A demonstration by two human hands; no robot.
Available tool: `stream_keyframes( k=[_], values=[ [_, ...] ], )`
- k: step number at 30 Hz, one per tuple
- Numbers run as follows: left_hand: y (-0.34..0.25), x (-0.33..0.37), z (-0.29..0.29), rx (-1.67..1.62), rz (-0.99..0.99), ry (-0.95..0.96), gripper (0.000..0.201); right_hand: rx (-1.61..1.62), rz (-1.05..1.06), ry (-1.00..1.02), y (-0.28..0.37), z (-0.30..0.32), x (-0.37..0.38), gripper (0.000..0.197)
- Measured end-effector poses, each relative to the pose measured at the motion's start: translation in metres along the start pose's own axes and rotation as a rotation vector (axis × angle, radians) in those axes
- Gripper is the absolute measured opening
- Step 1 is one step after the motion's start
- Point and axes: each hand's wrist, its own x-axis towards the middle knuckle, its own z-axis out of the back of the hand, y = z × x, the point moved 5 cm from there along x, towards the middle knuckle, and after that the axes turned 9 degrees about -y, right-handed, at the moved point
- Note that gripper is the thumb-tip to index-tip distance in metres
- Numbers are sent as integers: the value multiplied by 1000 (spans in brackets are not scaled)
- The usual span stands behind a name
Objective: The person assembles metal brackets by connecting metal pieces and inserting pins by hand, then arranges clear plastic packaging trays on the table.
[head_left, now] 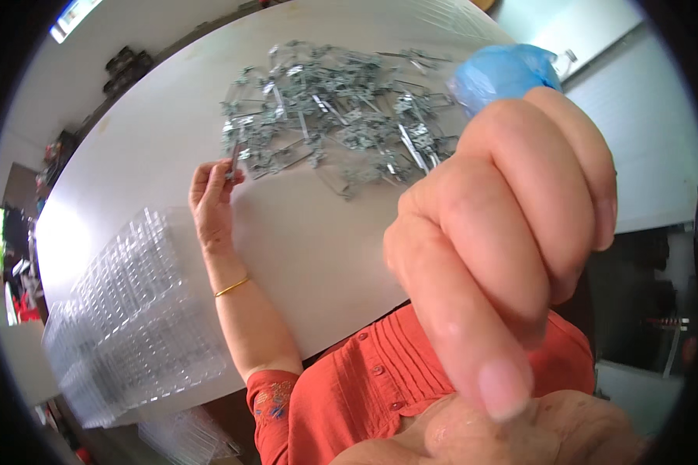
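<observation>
Two hands are in view: the left hand [212, 203] has its fingertips pinched on a slim metal piece [234, 159] at the near-left edge of a heap of similar metal pieces [302, 101], while the right hand [504, 201] is raised close to the camera, its fingers curled in; whether it holds anything I cannot tell. The likeliest trouble is snagging: the heap lies tangled just beyond and to the right of the left hand, so a neighbour could catch and drag along. The pinch also looks slight, so the piece might slip, and the raised right hand blocks part of the view. The held piece's long axis runs nearly straight away from the person, its far end toward the heap; whether it touches there is unclear. Clear plastic trays [136, 287] lie on the table [326, 256] to the near left of the left hand, and a blue plastic bag [504, 74] sits beyond the right hand.
</observation>
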Motion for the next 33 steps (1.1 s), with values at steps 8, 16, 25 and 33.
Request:
stream_keyframes(
  k=[8,16,25,33],
  values=[
    [-7,1,-13,29,-59,115,13,-107,118,-75,23,-6,-20,17],
    [-4,0,-16,61,-46,128,13,-169,194,-113,32,-3,-28,17],
    [-5,0,-12,54,-51,131,13,-216,245,-134,34,-4,-32,18],
    [-3,0,-10,58,-46,145,12,-255,285,-146,35,-6,-35,18]
  ],
)
